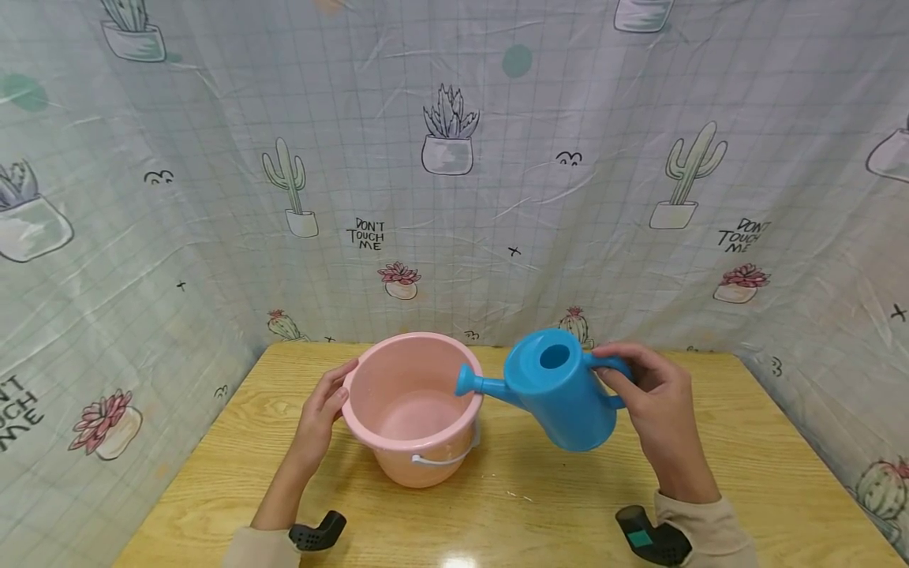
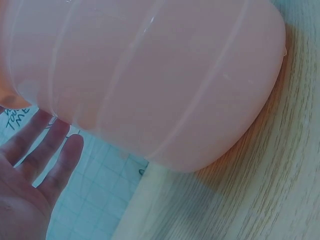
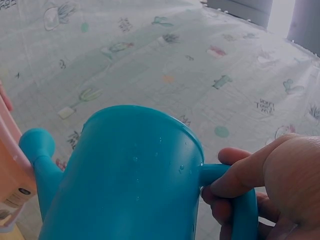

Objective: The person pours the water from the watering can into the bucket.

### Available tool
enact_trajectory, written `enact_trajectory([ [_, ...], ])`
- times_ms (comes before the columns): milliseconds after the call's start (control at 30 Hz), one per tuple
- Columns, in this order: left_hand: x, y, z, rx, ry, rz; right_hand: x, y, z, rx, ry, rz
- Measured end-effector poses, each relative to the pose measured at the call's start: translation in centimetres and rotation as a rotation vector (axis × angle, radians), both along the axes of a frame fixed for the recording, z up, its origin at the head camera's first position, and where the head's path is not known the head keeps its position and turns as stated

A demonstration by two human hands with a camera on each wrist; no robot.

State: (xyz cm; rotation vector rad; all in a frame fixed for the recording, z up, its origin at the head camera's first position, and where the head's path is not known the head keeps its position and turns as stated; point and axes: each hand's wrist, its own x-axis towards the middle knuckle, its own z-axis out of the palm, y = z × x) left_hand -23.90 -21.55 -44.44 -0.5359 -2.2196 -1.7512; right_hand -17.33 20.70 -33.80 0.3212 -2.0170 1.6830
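Observation:
The pink bucket (image 1: 415,426) stands upright on the table, its pale handle (image 1: 447,459) hanging down at the front. My left hand (image 1: 323,402) holds its left rim, thumb and forefinger at the edge; in the left wrist view the other fingers (image 2: 42,155) lie against the outer wall. With my right hand (image 1: 649,394) I grip the handle of a blue watering can (image 1: 561,402), off the table and tilted toward the bucket. Its spout (image 1: 486,385) reaches over the bucket's right rim. Droplets dot the can in the right wrist view. I see no stream from the spout.
The wooden table (image 1: 738,450) has small wet spots in front, between bucket and can. A patterned plastic sheet (image 1: 511,197) with cactus drawings hangs behind the table and along both sides. A dark wrist device (image 1: 653,538) sits at each cuff.

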Motion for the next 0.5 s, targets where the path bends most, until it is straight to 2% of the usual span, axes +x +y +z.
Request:
enact_trajectory([
  [500, -0.06, 0.04, 0.15, 0.005, -0.005, -0.003, -0.01, 0.04, 0.1, 0.01, 0.002, 0.004],
])
